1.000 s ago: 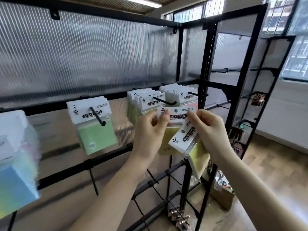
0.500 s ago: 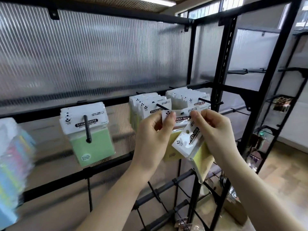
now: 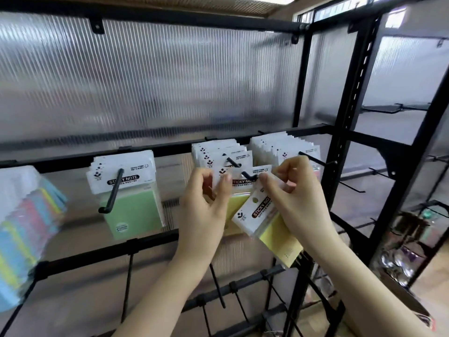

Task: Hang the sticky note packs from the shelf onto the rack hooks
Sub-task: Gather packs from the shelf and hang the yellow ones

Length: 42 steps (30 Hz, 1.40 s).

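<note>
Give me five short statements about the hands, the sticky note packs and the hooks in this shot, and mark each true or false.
1. Both hands grip the same upright yellow pack by its white header. True.
2. The hook tip pokes through that pack's header. True.
3. The right hand holds no other pack. False: a second, tilted yellow pack hangs from it.
4. The green packs hang right of the hands. False: they hang left of the left hand.
5. Every hook on the rack carries packs. False: bare hooks stick out on the right.
</note>
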Motion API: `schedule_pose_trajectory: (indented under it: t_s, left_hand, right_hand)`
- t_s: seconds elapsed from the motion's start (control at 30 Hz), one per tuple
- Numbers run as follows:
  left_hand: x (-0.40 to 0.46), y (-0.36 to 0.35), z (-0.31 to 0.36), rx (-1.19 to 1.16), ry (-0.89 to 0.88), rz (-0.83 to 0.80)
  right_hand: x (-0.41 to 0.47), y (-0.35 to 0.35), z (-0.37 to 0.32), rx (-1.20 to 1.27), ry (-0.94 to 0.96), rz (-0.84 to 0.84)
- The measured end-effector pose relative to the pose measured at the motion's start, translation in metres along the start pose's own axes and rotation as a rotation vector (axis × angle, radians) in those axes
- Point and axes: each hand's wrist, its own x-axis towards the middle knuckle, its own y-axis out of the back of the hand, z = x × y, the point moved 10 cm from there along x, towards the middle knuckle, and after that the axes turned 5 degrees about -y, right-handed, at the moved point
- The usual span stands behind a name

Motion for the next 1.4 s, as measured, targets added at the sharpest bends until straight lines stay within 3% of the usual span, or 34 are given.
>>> schedule_pose_trajectory:
  t_s: [0.23, 0.53, 0.8, 1.07, 1.27, 1.4]
  left_hand:
    - [0.002, 0.012, -0.029, 0.131, 0.066, 0.114]
    - [0.008, 0.014, -0.032, 0.236, 0.055, 0.161]
    - [-0.015, 0.025, -0.008, 0.339, -0.046, 0.199]
    - [-0.047, -0.013, 0.004, -0.104, 0.198, -0.118]
    - [-0.047, -0.001, 0.037, -0.11, 0.054, -0.003]
    - [-0.04, 0.006, 0.044, -0.068, 0.046, 0.067]
  right_hand:
    - [0.008, -0.03, 0.009, -0.138, 0.007, -0.099]
    - [0.015, -0.048, 0.006, -0.187, 0.062, -0.068]
    - [0.003, -0.031, 0.01, 0.256, 0.062, -0.032]
    - [-0.021, -0.013, 0.003, 0.477, 0.107, 0.045]
    - [-0.035, -0.006, -0.009, 0.668, 0.123, -0.05]
    - [-0.035, -0.004, -0.026, 0.665, 0.172, -0.117]
